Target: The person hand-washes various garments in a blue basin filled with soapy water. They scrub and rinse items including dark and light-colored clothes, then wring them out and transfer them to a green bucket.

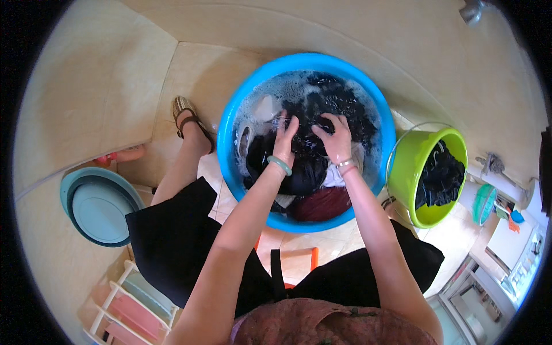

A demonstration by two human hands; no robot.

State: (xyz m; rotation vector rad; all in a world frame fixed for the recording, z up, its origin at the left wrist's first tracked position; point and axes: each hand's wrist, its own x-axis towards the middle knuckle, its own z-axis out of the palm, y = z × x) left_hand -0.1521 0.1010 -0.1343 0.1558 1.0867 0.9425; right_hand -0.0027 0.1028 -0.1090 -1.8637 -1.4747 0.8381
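Note:
A big round blue basin (228,123) on the tiled floor holds sudsy water and soaking clothes. Black garments (339,98) fill its far and middle part, a dark red garment (322,205) lies at the near side, and a white cloth (333,176) shows beside it. My left hand (286,138), with a pale green bangle at the wrist, dips among the black garments, fingers apart. Close by on the right, my right hand (337,140) has thumb and fingers spread and bent over the black cloth. Neither hand visibly grips anything; some fingertips are partly hidden by water and cloth.
A lime green bucket (407,167) with a wire handle stands right of the basin, holding dark clothes (443,175). To the left are a grey-blue basin (100,213) and a white rack (112,305). Tiled walls (230,26) rise behind; an orange stool (314,259) shows beneath me.

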